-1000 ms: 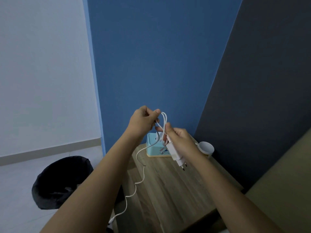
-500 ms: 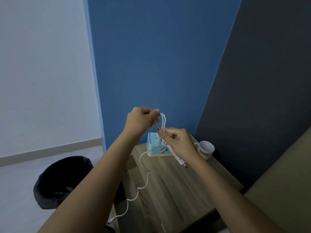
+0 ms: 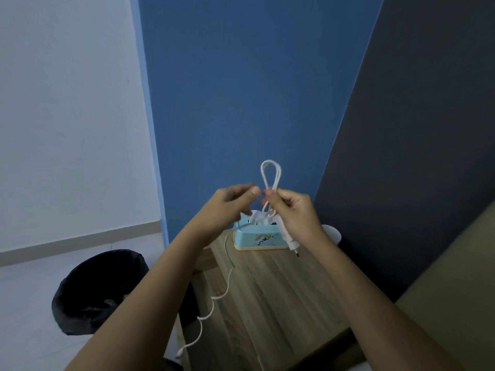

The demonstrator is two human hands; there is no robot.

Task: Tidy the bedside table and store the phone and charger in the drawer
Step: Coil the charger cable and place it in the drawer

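Note:
My right hand (image 3: 293, 214) is closed on the white charger: the adapter's plug (image 3: 292, 245) sticks out below my palm, and a tall loop of its cable (image 3: 270, 174) stands above my fingers. Just to the left, my left hand (image 3: 229, 206) is pinched on the cable, thumb almost touching the right fingers. The loose cable tail (image 3: 214, 298) hangs from under my left wrist, down past the left edge of the wooden bedside table (image 3: 273, 311). Neither a phone nor a drawer is in view.
A light blue tissue box (image 3: 255, 238) stands at the table's back edge against the blue wall. A white mug (image 3: 333, 232) peeks out behind my right wrist. A black bin (image 3: 99, 290) sits on the floor to the left, and a beige surface (image 3: 455, 295) is at the right.
The cable loop passed from my left fingers into my right hand and now stands taller. My left hand slid down off the loop, and the hanging tail rose a little.

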